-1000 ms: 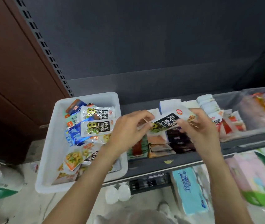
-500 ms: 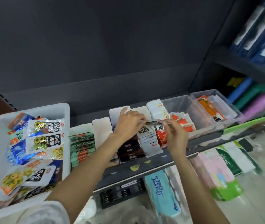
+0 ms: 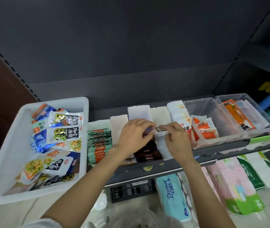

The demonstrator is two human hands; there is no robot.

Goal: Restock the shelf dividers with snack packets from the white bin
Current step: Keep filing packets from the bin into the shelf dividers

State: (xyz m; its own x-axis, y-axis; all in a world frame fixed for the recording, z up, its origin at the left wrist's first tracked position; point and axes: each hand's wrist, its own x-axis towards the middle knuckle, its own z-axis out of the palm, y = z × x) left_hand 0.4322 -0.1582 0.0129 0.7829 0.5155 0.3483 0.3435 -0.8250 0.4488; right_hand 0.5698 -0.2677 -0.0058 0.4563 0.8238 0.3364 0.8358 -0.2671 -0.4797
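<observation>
Above "Baimei" tissues (image 3: 172,195), both hands' (image 3: 135,134) (image 3: 177,140) grip pinches a snack packet (image 3: 160,129), label unreadable.

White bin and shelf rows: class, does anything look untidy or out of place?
The snack packets in the white plastic bin lie jumbled, overlapping at all angles, while the green packet row on the shelf stands neatly filed.
</observation>
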